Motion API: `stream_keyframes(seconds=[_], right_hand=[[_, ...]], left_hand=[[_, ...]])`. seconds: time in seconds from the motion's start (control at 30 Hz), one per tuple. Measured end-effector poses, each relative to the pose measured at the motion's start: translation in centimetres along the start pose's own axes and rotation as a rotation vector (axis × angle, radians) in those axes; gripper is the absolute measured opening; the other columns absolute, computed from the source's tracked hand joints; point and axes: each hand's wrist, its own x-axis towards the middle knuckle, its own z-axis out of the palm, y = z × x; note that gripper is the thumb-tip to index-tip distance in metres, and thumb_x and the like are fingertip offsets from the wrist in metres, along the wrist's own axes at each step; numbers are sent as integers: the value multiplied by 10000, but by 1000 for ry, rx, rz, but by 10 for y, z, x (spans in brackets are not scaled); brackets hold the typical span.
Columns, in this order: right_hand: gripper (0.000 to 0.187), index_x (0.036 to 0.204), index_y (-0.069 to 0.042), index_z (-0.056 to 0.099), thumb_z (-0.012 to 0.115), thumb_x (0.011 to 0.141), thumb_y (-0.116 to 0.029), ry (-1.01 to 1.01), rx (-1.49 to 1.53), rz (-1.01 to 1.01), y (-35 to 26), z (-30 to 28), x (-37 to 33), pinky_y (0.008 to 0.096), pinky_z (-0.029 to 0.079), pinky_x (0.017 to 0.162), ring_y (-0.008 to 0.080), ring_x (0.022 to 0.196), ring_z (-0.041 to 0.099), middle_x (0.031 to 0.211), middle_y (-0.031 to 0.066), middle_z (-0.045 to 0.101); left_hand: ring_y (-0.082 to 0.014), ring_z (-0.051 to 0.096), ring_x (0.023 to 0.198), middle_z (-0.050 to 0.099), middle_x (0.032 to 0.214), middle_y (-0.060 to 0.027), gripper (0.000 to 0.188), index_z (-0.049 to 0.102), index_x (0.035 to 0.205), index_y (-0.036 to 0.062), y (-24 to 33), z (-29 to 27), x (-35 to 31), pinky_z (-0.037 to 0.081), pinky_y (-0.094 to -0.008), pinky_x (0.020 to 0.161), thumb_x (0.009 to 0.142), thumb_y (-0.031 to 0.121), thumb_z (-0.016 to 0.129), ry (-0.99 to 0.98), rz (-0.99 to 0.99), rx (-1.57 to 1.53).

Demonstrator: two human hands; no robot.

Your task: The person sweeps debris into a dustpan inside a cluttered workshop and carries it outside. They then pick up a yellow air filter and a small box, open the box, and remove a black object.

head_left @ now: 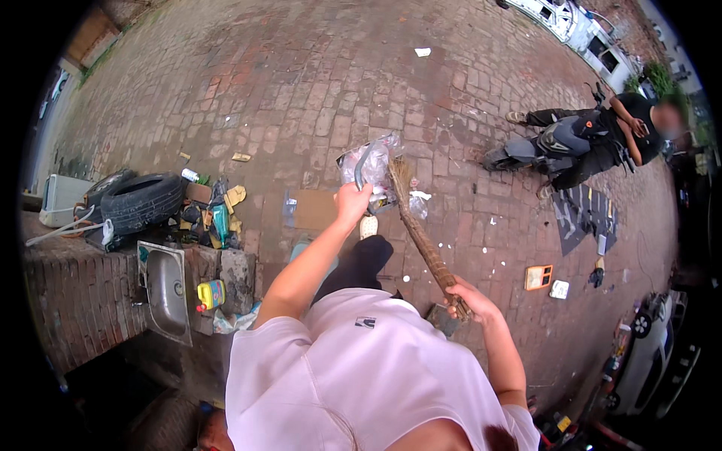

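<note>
One broom [419, 234]; right fingers [465, 293] clamped round it; left fingers [359, 194] clamped on grey handle [359, 171]

No lettering is legible; a small dark emblem [365, 323] marks the pale shirt [421, 368]

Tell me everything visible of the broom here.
The broom looks like bundled straw or twigs: a long brown handle, seemingly bound, with a paler, flared brush. It slants forward, brush farthest away, beside clear plastic; whether they touch is unclear. The right hand grips it near the handle's end.
</note>
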Motion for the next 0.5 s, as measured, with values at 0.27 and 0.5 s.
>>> stream_keyframes(seconds=[0.27,0.5], right_hand=[[328,1125,-86,386,502,838,-196,-93,-176,40,-236,-49,79,272,470,455,133,541,521,748,73,505],[322,1106,-91,384,507,833,-211,-209,-293,118,-460,-116,201,262,476,463,131,562,533,770,69,513]], left_hand=[[-298,614,667,615,639,-155,341,616,668,3,90,44,175,446,-385,673,700,338,562,77,-157,-55],[-204,594,625,603,614,-132,293,612,691,-34,138,103,357,440,-341,636,710,258,591,269,-170,-252]])
